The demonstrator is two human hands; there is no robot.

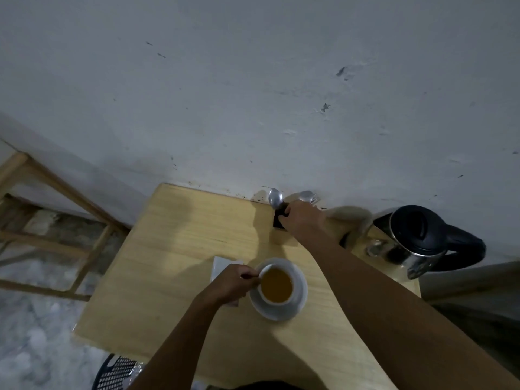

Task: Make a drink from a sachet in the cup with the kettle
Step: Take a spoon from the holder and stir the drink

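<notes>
White cup (277, 287) on its saucer (299, 301) holds amber-brown drink (276, 285).

1. The scene is dimly lit, with a cool grey cast on the wall (253, 80).
2. Soft shadows are cast on the table (168, 263), left of the cup (277, 282) and beside the holder.
3. A faint glare is seen on the kettle (416, 243).
4. Wide-angle bending is noticed at the edges.
5. Slight motion blur is shown near the right hand (305, 216).
</notes>
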